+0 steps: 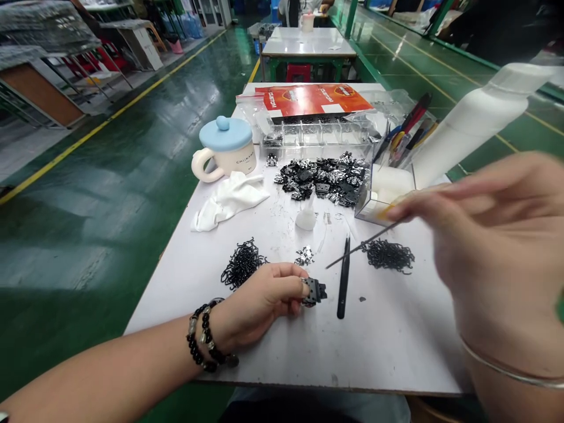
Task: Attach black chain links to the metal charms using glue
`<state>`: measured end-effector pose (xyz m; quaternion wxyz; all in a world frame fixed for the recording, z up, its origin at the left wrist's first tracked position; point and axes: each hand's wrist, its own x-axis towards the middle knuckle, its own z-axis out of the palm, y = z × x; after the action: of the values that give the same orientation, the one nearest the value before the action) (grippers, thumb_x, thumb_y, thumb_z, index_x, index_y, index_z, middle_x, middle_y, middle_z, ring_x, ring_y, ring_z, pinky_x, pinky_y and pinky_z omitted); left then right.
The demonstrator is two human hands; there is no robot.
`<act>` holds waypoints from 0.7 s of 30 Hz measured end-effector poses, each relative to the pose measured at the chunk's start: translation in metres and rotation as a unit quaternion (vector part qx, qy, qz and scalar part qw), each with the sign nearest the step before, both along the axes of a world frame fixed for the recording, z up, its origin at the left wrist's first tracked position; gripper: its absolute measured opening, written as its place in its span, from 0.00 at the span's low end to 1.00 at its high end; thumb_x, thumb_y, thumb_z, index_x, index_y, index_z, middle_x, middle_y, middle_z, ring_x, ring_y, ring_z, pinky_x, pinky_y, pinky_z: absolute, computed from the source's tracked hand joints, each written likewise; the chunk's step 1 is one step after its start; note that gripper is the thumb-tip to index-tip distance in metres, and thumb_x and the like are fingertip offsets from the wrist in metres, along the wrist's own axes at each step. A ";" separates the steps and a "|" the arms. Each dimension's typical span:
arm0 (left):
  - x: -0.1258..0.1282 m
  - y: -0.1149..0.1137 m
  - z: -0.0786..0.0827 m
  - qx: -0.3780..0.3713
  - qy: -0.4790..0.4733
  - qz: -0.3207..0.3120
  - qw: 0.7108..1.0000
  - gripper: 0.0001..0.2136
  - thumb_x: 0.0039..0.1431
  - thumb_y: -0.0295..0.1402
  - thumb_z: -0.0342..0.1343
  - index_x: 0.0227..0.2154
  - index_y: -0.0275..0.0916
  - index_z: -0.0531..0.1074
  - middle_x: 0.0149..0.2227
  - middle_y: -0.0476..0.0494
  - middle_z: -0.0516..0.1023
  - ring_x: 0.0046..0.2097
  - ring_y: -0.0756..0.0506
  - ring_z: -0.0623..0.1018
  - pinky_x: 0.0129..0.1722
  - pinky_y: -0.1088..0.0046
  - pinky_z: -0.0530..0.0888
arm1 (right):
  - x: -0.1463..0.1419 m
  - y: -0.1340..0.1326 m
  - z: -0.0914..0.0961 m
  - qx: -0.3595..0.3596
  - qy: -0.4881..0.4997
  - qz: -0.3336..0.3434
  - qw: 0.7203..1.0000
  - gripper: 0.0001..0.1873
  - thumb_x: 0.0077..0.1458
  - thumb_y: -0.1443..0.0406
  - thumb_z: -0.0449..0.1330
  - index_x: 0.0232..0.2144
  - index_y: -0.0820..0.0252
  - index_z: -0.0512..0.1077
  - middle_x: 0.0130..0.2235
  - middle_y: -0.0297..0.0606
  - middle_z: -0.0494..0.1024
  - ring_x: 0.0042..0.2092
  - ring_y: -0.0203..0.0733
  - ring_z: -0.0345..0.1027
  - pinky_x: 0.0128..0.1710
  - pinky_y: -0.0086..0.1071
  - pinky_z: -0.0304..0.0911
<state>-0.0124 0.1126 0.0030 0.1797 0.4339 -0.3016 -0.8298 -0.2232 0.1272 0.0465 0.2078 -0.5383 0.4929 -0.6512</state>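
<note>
My left hand (268, 296) is closed, with a small black plastic-looking part (314, 292) pinched between thumb and fingers just above the table. Raised at the right, my right hand (506, 252) is blurred and grips a thin dark metal rod (365, 242). The rod's tip points down and left, apart from the black part. Black tweezers (343, 288) lie between my hands. A pile of small black hooked pieces (243, 263) is by my left hand, and another such pile (390, 255) lies to the right. Tiny silvery pieces (304, 255) sit just beyond my left fingers.
A heap of black and silver parts (324, 179) covers the table's middle. Behind it stands a clear divided tray (321, 135) under an orange package (312, 100). A lidded mug (229, 150), white cloth (231, 200), nozzle cap (305, 218), tool box (374, 202) and white bottle (476, 123) surround it.
</note>
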 end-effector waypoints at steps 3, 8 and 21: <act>0.000 0.000 0.000 -0.006 -0.006 -0.004 1.000 0.06 0.41 0.27 0.59 0.24 0.33 0.68 0.23 0.50 0.69 0.24 0.54 0.64 0.26 0.75 0.58 | 0.020 -0.004 -0.005 0.030 0.004 0.036 0.999 0.12 0.44 0.71 0.68 0.26 0.58 0.68 0.26 0.32 0.77 0.28 0.42 0.74 0.28 0.35 0.70; 0.001 0.001 -0.002 -0.008 -0.003 -0.009 1.000 0.06 0.42 0.26 0.58 0.25 0.33 0.67 0.23 0.50 0.68 0.24 0.54 0.64 0.27 0.75 0.58 | 0.022 -0.008 -0.010 0.039 0.016 0.054 0.998 0.11 0.47 0.71 0.67 0.26 0.57 0.67 0.25 0.29 0.77 0.28 0.39 0.75 0.29 0.33 0.70; 0.000 0.000 -0.001 -0.001 0.003 -0.002 1.000 0.05 0.42 0.25 0.58 0.25 0.33 0.68 0.22 0.52 0.68 0.23 0.54 0.63 0.27 0.75 0.57 | 0.022 0.000 -0.006 0.070 -0.013 0.132 0.989 0.12 0.46 0.72 0.67 0.27 0.56 0.67 0.26 0.30 0.78 0.28 0.41 0.75 0.26 0.34 0.72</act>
<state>-0.0120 0.1125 0.0024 0.1797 0.4305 -0.3021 -0.8314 -0.2017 0.1268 0.0410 0.3353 -0.5742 0.4589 -0.5893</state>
